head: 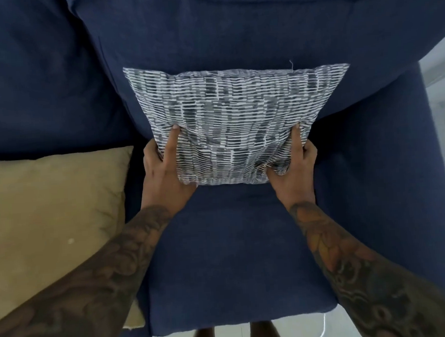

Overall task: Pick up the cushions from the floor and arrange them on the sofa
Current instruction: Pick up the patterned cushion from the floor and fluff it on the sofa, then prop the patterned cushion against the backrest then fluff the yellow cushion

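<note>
A grey-and-white patterned cushion (233,115) leans against the backrest of the navy blue sofa (234,258), its lower edge over the seat. My left hand (164,172) grips its lower left corner, thumb pressed into the front. My right hand (294,169) grips the lower right corner the same way. A tan cushion (50,218) lies flat on the sofa seat to the left, partly covered by my left forearm.
The sofa's right armrest (378,184) runs beside the cushion. A white tiled floor (299,330) shows below the seat's front edge and along the far right. My legs stand at the sofa's front edge.
</note>
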